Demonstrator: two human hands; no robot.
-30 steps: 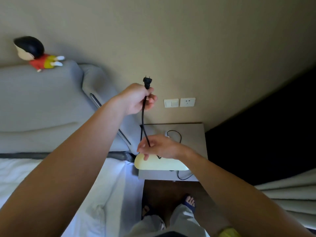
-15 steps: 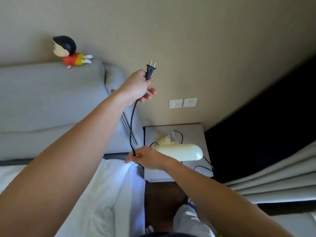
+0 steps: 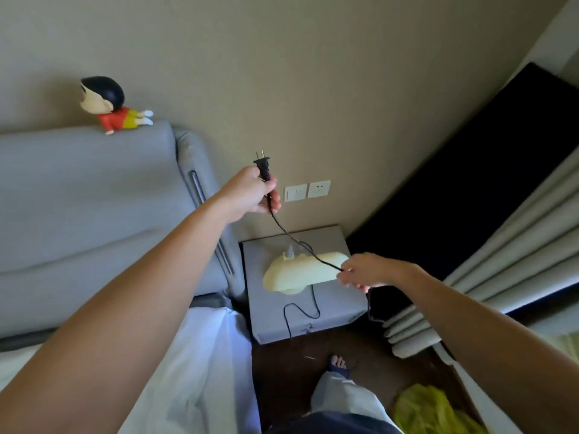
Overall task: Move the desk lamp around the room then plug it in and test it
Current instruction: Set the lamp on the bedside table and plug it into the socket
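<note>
A pale yellow desk lamp (image 3: 299, 273) stands on the grey nightstand (image 3: 332, 317) beside the bed. Its black cord (image 3: 291, 239) runs up from the lamp to a black two-pin plug (image 3: 262, 166), pins pointing up. My left hand (image 3: 255, 194) is shut on the plug and cord, just left of the white wall switch (image 3: 295, 192) and wall socket (image 3: 319, 189). My right hand (image 3: 365, 271) pinches the cord lower down, over the nightstand's right edge, with a loop hanging below it.
A grey padded headboard (image 3: 87, 198) with a cartoon figurine (image 3: 109, 104) on top fills the left. White bedding (image 3: 203, 371) lies below. Grey curtains (image 3: 501, 261) and a dark window are on the right. My foot (image 3: 338, 363) stands on the dark floor.
My right hand slid along the cord from left of the lamp to its right side. My left hand with the plug dropped slightly towards the wall socket.
</note>
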